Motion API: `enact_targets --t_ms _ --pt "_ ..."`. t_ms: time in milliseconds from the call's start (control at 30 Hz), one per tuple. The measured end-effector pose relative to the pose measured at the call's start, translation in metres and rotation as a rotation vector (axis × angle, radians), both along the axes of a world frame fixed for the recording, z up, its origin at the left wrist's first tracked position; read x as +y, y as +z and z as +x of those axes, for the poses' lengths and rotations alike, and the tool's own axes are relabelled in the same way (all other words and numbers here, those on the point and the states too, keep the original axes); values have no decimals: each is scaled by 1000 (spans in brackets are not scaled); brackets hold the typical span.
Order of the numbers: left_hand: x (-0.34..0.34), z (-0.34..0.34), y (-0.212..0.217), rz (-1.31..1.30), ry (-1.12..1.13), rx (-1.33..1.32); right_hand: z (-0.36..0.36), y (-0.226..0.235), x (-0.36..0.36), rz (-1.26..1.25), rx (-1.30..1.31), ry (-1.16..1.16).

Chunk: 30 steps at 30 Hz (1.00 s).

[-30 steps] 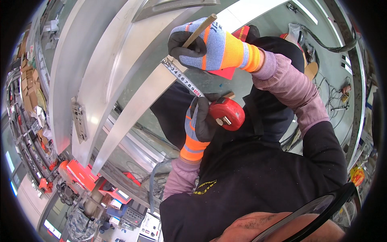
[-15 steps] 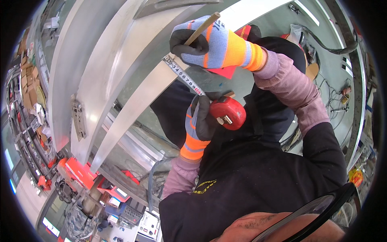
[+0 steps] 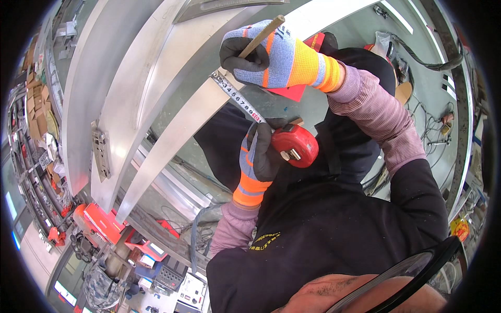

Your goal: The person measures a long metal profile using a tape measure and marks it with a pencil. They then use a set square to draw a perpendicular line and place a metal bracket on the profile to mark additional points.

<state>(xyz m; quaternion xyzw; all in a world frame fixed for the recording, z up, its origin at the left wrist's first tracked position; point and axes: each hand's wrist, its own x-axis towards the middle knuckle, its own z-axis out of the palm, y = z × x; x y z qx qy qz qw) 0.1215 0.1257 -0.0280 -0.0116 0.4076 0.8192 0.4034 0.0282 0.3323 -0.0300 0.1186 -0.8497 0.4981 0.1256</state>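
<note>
My left hand (image 3: 259, 156), in a blue, orange and dark-palmed glove, is closed around a red tape measure (image 3: 296, 146). Its pulled-out metal blade (image 3: 237, 97) runs up and left, and the end hook meets the edge of a curved metal strip (image 3: 182, 122). Above the blade's end, my right hand (image 3: 261, 57), gloved alike, grips a thin tan wooden stick (image 3: 262, 36) like a pencil. The stick's upper end juts past the fist; its lower end is hidden by the fingers. The fingers sit close to the strip beside the blade's hook.
More broad curved metal panels (image 3: 130, 94) extend along the left, one bearing a small perforated bracket (image 3: 100, 151). Red bins (image 3: 104, 221) stand at the lower left. Cables (image 3: 428, 122) lie on the floor at the right, near a long metal frame bar (image 3: 466, 115).
</note>
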Motion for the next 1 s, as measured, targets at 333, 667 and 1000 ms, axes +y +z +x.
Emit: enact_targets --t_ms 333,667,1000 --pt "-2 3 -5 -37 35 -24 -8 -24 -1 51 -63 3" --pt "-2 5 -4 -126 55 -16 8 19 4 -237 -111 126" --pt "1 2 -3 -34 17 -42 13 19 5 -122 -33 127"
